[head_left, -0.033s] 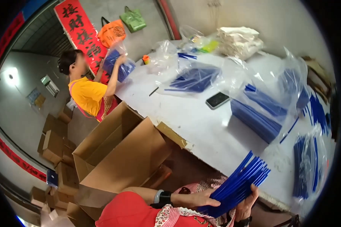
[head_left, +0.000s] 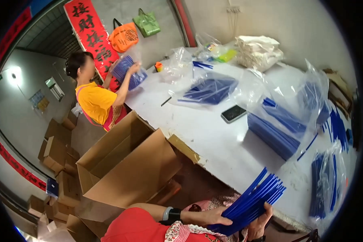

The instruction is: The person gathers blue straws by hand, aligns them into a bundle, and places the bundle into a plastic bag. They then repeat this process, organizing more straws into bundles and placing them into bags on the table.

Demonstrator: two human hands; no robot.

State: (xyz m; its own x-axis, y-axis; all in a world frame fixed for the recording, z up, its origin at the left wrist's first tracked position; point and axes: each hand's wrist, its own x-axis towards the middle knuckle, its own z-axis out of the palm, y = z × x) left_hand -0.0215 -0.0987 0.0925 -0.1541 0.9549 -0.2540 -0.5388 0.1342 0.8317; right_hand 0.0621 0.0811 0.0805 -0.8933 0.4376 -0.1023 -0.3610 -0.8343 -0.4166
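A fanned bundle of long, thin blue plastic strips (head_left: 252,203) is held low in front of me, above the table's near edge. My left hand (head_left: 218,216) grips its lower left side, with the thumb lying over the strips. On the other side my right hand (head_left: 262,221) closes round the strips, its fingers partly hidden behind them. The upper ends of the strips spread apart and point up to the right. On the white table (head_left: 213,137) beyond, a thick stack of blue strips (head_left: 274,135) lies partly under clear plastic bags (head_left: 286,92).
An open cardboard box (head_left: 129,169) stands left of my hands against the table. Across it, a co-worker (head_left: 94,97) holds a bagged blue bundle (head_left: 129,72). A phone (head_left: 233,114), another bagged bundle (head_left: 209,88) and bagged strips (head_left: 320,183) lie on the table. Cartons (head_left: 54,153) stand at far left.
The whole view has shifted slightly. The co-worker's bagged bundle has turned a little. My hands keep the same grip on the blue strips.
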